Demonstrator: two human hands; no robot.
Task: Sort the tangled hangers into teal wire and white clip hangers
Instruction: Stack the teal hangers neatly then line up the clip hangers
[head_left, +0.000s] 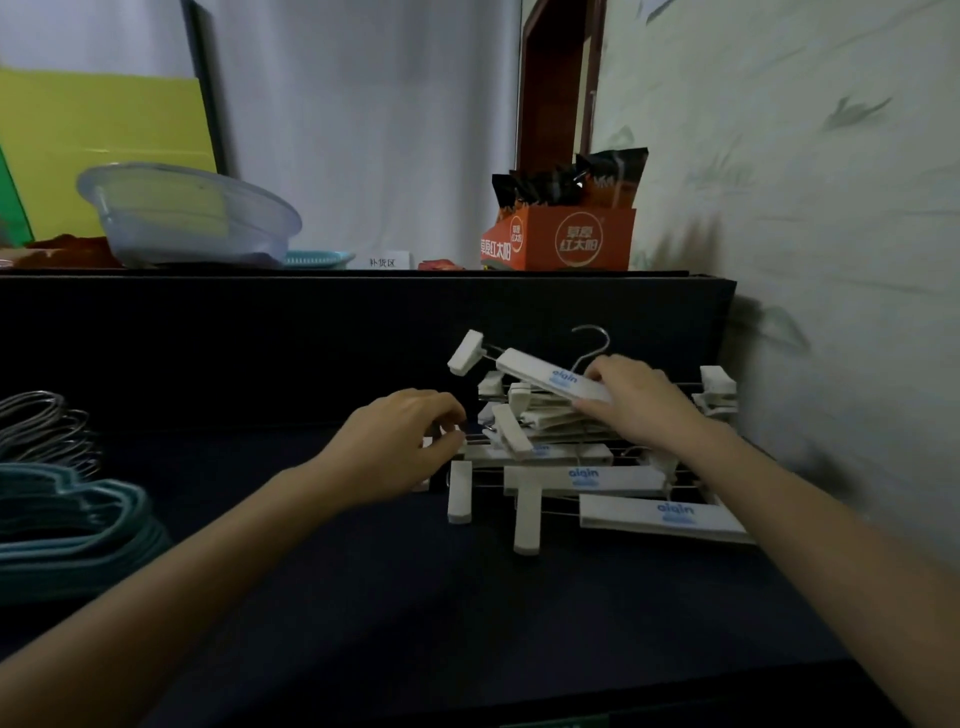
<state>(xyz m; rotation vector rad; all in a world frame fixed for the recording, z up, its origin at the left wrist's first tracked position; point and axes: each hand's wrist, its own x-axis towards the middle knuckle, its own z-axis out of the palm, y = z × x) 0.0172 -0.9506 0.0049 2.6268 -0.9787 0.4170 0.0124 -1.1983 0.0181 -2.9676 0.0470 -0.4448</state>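
The teal hangers (67, 525) and wire hangers (44, 426) run off the left edge — the right hand (636, 400) hides part of the clip hanger pile (587, 467); the wall (805, 208) is blurred.

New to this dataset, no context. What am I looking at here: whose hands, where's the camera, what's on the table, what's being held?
No robot: a person works bare-handed, filmed by one wide-angle camera on their head, looking forward and down. The right hand grips a white clip hanger, raised and tilted over the pile of white clip hangers on the dark table. The left hand touches the pile's left edge; what it pinches is unclear. The teal wire hangers lie stacked at far left. On the shelf behind stand a clear basin and an orange box.
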